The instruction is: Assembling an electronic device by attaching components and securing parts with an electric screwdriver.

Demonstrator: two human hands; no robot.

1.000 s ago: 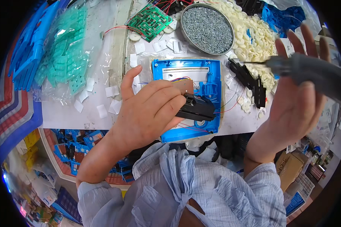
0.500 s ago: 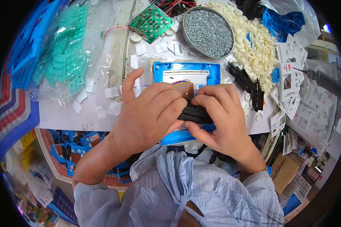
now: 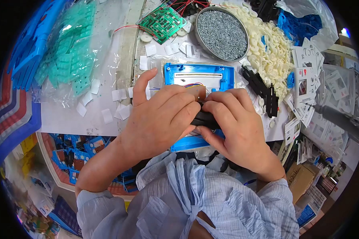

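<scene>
A blue plastic casing [image 3: 228, 78] lies in front of me, its far part showing a pale panel with a long slot. Over its near half, both hands grip a black plastic part [image 3: 205, 120]. My left hand [image 3: 163, 109] has its fingers bent onto the part's left end, with the little finger sticking out. My right hand [image 3: 235, 121] pinches the right end between thumb and fingers. Beside the fingertips stands a brown board [image 3: 198, 92] with thin coloured wires behind it. My hands hide most of the black part.
A round metal bowl of screws [image 3: 222, 34] stands at the back, next to cream plastic discs [image 3: 267, 49]. Green circuit boards [image 3: 162, 23] and bagged teal parts [image 3: 70, 55] lie farther left. A dark screwdriver-like tool [image 3: 339, 118] hangs at right. Blue assemblies fill a crate [image 3: 54, 175] below.
My hands stay on the black part and shift only slightly. At the right, the dark tool has swung lower. The whole scene sits a little farther right in view.
</scene>
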